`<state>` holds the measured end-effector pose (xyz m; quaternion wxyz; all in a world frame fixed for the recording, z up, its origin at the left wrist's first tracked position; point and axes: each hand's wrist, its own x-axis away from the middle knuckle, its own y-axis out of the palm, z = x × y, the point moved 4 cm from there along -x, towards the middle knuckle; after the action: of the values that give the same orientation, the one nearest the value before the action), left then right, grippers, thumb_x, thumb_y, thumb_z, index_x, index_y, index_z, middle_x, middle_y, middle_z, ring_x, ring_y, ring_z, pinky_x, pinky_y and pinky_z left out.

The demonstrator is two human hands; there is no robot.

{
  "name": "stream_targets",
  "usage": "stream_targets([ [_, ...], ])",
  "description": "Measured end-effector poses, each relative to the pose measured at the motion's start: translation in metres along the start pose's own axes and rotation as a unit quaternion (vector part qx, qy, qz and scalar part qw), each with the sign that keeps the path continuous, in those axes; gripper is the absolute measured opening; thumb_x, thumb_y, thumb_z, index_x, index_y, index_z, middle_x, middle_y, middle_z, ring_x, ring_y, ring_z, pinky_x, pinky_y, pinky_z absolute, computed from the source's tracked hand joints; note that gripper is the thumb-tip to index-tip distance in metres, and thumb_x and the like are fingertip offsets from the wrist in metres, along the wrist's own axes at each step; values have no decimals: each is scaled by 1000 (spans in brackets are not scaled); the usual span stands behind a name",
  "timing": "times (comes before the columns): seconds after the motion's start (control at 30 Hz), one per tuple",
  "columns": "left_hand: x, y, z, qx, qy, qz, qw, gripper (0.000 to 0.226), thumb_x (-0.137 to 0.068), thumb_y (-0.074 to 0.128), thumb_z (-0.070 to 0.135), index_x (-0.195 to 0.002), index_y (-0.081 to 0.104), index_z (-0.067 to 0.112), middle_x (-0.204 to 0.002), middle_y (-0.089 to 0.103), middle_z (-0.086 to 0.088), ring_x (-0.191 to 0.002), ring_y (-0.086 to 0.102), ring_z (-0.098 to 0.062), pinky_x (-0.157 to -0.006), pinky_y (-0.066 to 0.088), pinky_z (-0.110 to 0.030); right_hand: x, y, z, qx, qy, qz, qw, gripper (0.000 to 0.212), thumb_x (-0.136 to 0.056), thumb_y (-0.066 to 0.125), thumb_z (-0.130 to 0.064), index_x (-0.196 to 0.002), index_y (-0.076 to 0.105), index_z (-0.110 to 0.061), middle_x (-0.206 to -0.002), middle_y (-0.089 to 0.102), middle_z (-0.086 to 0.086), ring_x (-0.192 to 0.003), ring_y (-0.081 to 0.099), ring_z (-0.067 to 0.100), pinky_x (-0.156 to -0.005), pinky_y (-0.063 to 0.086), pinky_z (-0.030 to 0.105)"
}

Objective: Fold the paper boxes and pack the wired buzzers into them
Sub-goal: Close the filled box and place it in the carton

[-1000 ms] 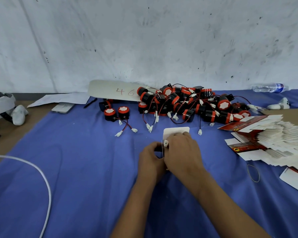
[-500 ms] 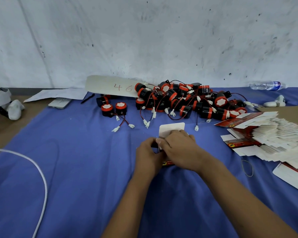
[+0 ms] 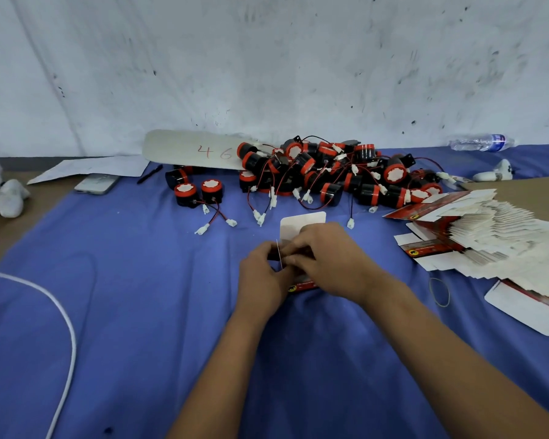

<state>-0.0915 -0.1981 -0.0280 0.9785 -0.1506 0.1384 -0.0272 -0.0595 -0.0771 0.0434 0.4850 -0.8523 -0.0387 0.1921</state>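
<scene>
Since the frame half a second earlier, the right hand (image 3: 327,258) has been drawn slightly toward the left hand (image 3: 262,274), and the white wire connector seen above the fingers a second ago is no longer visible; it is judged to have been tucked inside. The small red-and-white printed paper box (image 3: 301,285) is held between both hands on the blue cloth-covered table (image 3: 140,312), with its white rounded flap (image 3: 301,224) still standing open behind the knuckles. The fingers of both hands are curled round the box, thin side flaps being pinched; closing is judged to be next. The heap of black-and-orange wired buzzers (image 3: 330,175) lies farther back, the fanned stack of flat paper boxes (image 3: 488,236) to the right. A scuffed white wall (image 3: 267,58) rises behind.
</scene>
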Motion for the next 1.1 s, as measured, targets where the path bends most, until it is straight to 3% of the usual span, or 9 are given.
stream_targets([
  [0.17,1,-3,3,29,0,-100,995,18,-87,71,3,-101,71,14,-96,73,-2,-72,64,-37,-69,58,-47,2,2,2,3,42,66,997,19,-81,70,-6,-71,76,-20,-70,70,-5,-71,64,13,-66,54,40],
  [0.27,1,-7,1,75,-42,-168,982,34,-76,77,9,-107,72,20,-100,73,3,-64,58,-17,-61,51,-30,3,8,3,57,69,45,995,20,-83,65,-10,-69,71,-21,-70,68,-3,-68,61,18,-60,53,38],
  [0.4,1,-10,-4,106,-82,-180,974,52,-65,63,14,-116,72,17,-105,74,0,-67,59,-14,-64,50,-25,3,10,0,122,84,10,989,23,-86,64,-16,-66,62,-28,-79,66,-1,-74,61,22,-57,48,31],
  [0.6,2,-6,-4,180,-126,-186,958,35,-80,58,30,-105,72,10,-88,64,-14,-76,55,-24,-65,46,-31,7,15,6,200,18,-96,975,23,-98,52,-31,-97,73,-21,-104,52,-3,-115,45,22,-83,38,34],
  [0.73,3,-5,-3,194,-159,-155,956,39,-104,50,39,-107,72,7,-92,69,-8,-68,53,-20,-64,44,-32,8,12,7,189,16,-129,973,26,-96,49,-28,-74,62,-26,-97,44,-6,-114,40,17,-82,23,33],
  [0.87,4,3,1,103,-103,-81,986,35,-106,49,23,-89,63,-5,-68,53,-7,-60,44,-18,-52,35,-26,13,-5,7,-11,2,11,1000,30,-93,57,-12,-64,63,-4,-73,60,2,-73,54,18,-67,41,39],
  [0.93,3,8,0,89,-103,-51,989,30,-104,56,25,-83,68,7,-69,64,5,-60,55,-12,-54,42,-23,15,-16,16,-153,42,93,983,28,-97,56,-10,-74,71,-7,-75,69,2,-72,62,17,-68,51,33],
  [1.03,2,12,-2,46,-89,-28,995,17,-101,61,23,-95,75,15,-92,76,2,-89,70,-16,-78,56,-35,15,-11,31,-466,97,120,871,28,-105,47,-9,-88,66,-1,-77,66,9,-73,59,18,-68,50,25],
  [1.1,2,13,-2,25,-70,-27,997,16,-100,61,19,-101,76,15,-95,76,5,-93,70,-12,-83,59,-36,17,2,38,-564,121,116,808,25,-106,43,-6,-91,62,0,-76,61,10,-72,55,17,-71,46,28],
])
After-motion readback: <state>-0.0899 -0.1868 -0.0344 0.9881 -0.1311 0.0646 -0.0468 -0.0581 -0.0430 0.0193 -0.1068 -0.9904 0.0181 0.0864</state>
